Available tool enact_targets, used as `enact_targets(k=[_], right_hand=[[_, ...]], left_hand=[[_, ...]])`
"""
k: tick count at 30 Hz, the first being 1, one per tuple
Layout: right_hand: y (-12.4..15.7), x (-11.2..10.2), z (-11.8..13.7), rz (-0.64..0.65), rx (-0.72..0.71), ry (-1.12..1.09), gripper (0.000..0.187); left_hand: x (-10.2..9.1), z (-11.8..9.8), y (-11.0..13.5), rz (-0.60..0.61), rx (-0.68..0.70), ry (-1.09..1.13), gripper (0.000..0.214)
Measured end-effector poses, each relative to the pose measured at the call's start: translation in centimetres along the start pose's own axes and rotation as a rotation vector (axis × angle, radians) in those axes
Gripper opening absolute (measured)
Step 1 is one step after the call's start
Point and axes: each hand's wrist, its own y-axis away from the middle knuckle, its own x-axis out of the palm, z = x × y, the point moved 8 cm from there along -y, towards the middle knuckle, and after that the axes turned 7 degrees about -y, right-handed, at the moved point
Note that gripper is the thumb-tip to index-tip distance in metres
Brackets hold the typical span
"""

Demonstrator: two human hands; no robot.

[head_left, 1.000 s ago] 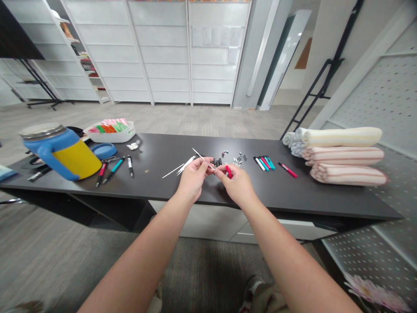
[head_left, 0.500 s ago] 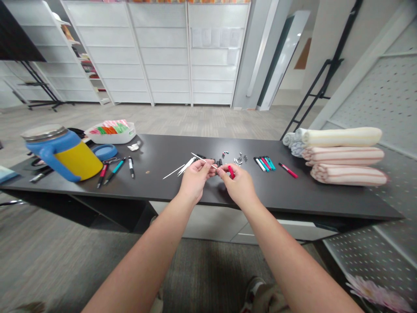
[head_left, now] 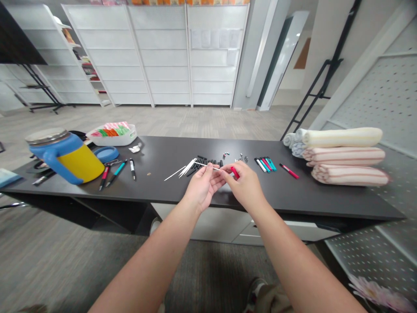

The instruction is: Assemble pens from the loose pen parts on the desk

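Quick count from my end: one left hand [head_left: 202, 187], one right hand [head_left: 244, 184], one dark worktop [head_left: 293, 191]. One blue-and-yellow mug with metal lid [head_left: 67, 156], one white plastic tray [head_left: 112, 137], one blue oval dish [head_left: 106, 153]. Three big rolled cloth towels [head_left: 345, 154], one cream, two pink-striped; about three small grey-white rolled towels [head_left: 293, 143]. Three pens [head_left: 116, 172] left of the hands; about four slim markers [head_left: 265, 164] and one lone red marker [head_left: 288, 171] right of them. One red pen barrel [head_left: 234, 172] in the right hand. Thin white sticks [head_left: 187, 168], small black parts [head_left: 208, 163]: too small to count.

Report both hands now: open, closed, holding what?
Left hand: closed, pinching a thin white rod.
Right hand: closed, holding a red pen part.
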Motion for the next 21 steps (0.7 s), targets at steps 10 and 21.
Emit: enact_targets(k=[10, 21], right_hand=[[0.02, -0.21, -0.49, 0.021, -0.007, 0.073, 0.010], [0.14, -0.16, -0.40, 0.023, 0.012, 0.019, 0.015]], left_hand=[[-0.07, 0.06, -0.14, -0.059, -0.011, -0.014, 0.018], [-0.07, -0.25, 0.01, -0.088, -0.015, 0.015, 0.017]])
